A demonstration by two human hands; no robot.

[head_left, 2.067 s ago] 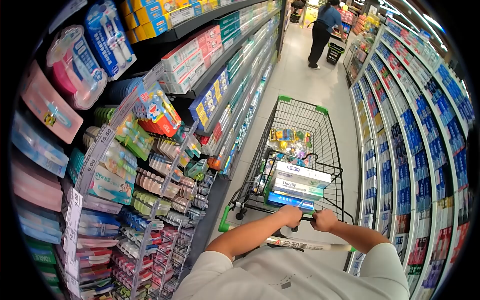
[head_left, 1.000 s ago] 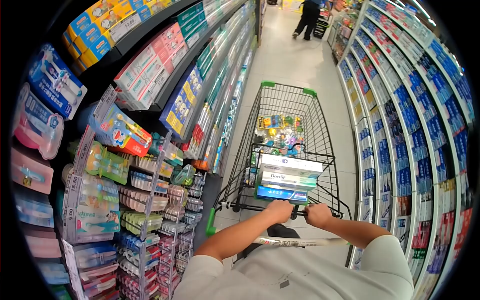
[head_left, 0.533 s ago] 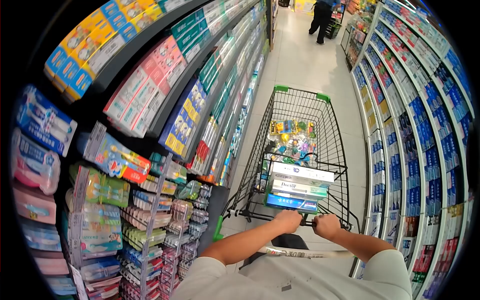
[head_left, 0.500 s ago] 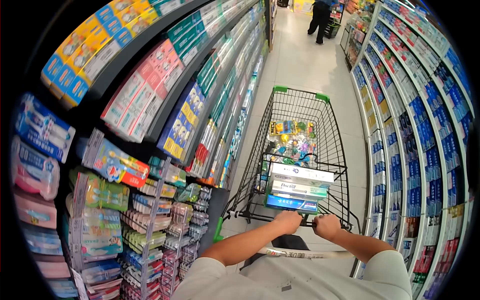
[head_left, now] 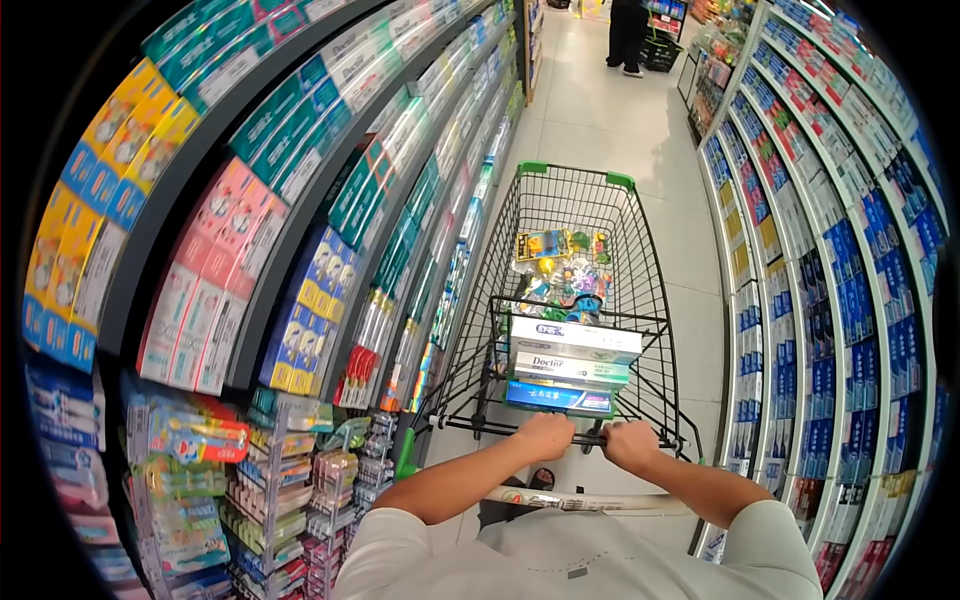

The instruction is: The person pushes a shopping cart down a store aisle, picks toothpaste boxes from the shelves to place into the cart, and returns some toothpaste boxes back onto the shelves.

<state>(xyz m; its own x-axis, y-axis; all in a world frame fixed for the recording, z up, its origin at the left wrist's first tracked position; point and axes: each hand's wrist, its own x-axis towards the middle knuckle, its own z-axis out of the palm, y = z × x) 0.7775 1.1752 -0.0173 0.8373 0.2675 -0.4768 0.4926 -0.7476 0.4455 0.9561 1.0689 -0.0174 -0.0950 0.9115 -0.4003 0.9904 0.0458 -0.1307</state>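
A black wire shopping cart [head_left: 650,262] with green corner caps stands in front of me. My left hand [head_left: 547,436] and my right hand [head_left: 630,443] are both closed round a black bar at its near end, side by side. Just beyond them is a stack of toothpaste boxes: a white box [head_left: 575,340] on top, a "Doctor" box [head_left: 568,368] below, a blue box [head_left: 558,397] at the bottom. Deeper in the basket lie small colourful packs [head_left: 555,278]. A pale handle bar [head_left: 590,501] with printing crosses close to my shirt.
Shelves of boxed toothpaste [head_left: 300,130] and hanging toothbrush packs [head_left: 190,510] line the left side. Blue and white boxes fill the right shelves [head_left: 850,300]. Up the aisle, a person in black trousers [head_left: 627,35] stands beside a black basket [head_left: 659,52].
The cart and both hands have advanced along the aisle. The left shelves have slid back past me, and the toothbrush packs now sit lower in view. Both hands keep their hold.
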